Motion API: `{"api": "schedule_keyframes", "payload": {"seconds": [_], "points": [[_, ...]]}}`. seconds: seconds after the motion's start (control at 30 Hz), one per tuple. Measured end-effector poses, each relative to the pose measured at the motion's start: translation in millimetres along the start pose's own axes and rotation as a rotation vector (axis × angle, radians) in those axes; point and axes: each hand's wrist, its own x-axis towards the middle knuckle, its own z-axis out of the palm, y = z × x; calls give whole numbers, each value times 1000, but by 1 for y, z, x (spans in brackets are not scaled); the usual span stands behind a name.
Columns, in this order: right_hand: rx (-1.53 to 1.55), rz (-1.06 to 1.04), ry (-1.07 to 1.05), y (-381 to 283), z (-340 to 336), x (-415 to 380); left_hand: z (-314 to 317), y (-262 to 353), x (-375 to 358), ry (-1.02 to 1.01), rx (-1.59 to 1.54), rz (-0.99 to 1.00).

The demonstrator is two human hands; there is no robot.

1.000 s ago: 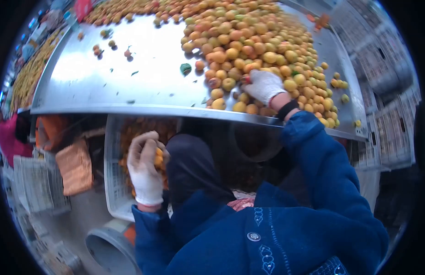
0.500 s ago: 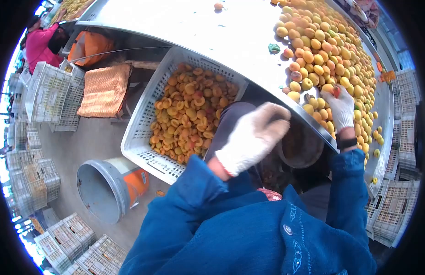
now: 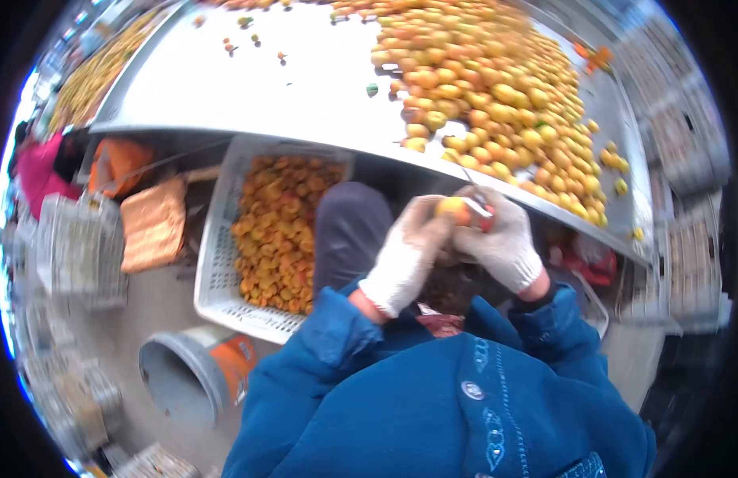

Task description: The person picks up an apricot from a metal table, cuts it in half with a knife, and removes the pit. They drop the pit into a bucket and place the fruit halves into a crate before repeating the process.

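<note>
My left hand (image 3: 409, 259), in a white glove, pinches a yellow-orange apricot (image 3: 453, 209) just in front of the table edge. My right hand (image 3: 506, 245), gloved too, is closed on a small red tool (image 3: 487, 219) with a shiny metal part, held against the apricot. Motion blur hides the tool's exact kind. Beyond my hands a large heap of whole apricots (image 3: 496, 95) covers the right side of the metal table (image 3: 305, 88). Left of my knee, a white plastic crate (image 3: 205, 275) holds many halved apricots (image 3: 277, 231).
A grey bucket with an orange label (image 3: 182, 374) lies on its side on the floor. Stacked white crates (image 3: 78, 247) stand at the left, more crates (image 3: 667, 263) at the right. A woven-topped seat (image 3: 154, 223) and a person in pink (image 3: 42, 171) are at the upper left.
My right hand has come back from the apricot heap to meet my left hand. An apricot now shows in my left fingers. The view has shifted.
</note>
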Motion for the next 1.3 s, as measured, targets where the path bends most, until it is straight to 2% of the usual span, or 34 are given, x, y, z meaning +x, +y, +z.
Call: {"api": "schedule_keyframes", "payload": {"seconds": [0.03, 0.07, 0.13, 0.17, 0.23, 0.27, 0.33, 0.4, 0.47, 0.53, 0.6, 0.67, 0.77, 0.83, 0.9, 0.97, 1.0, 1.03, 1.07, 1.13, 1.27, 1.3], "points": [[78, 49, -51, -4, -9, -6, 4, 1, -1, -30, -115, -59], [206, 38, -13, -1, -10, -13, 8, 2, -2, -47, -224, -121], [366, 196, -23, -6, -20, -24, 6, -7, -8, -146, -329, -52], [373, 197, 0, -1, -25, -32, 7, -11, -9, -170, -361, -49], [835, 240, -45, 15, -31, -52, 10, -17, -11, -201, -380, -57], [845, 239, -26, 19, -29, -60, 12, -20, -12, -221, -387, -45], [795, 144, 20, 23, -25, -73, 21, -23, -15, -258, -385, -47], [705, 80, 58, 26, -28, -82, 35, -16, -21, -198, -342, -56], [351, -92, 63, 27, -35, -86, 40, -19, -21, -194, -291, -82], [294, -9, 52, 19, -43, -92, 40, -26, -20, -252, -186, 3], [98, -117, 128, 20, -44, -96, 50, -29, -22, -204, -139, 35], [91, -154, 169, 28, -42, -99, 54, -30, -25, -194, -14, 45], [52, -136, 182, 32, -43, -104, 62, -26, -28, -180, -11, -21], [2, -50, 138, 31, -46, -107, 61, -28, -29, -179, 56, -36], [-25, -57, 165, 38, -41, -110, 60, -33, -28, -180, 123, -50], [-55, -72, 193, 43, -37, -113, 57, -40, -27, -233, 239, 69], [-59, -167, 212, 44, -36, -115, 60, -35, -32, -234, 230, 15], [-65, -279, 234, 45, -35, -113, 60, -34, -33, -240, 334, 86], [13, -173, 229, 52, -30, -114, 60, -34, -31, -245, 441, 174], [7, -127, 238, 57, -26, -116, 55, -39, -30, -264, 461, 189], [13, -89, 249, 69, -18, -120, 57, -45, -35, -196, 434, 46], [4, -78, 246, 71, -16, -121, 59, -44, -35, -205, 425, 61]]}}
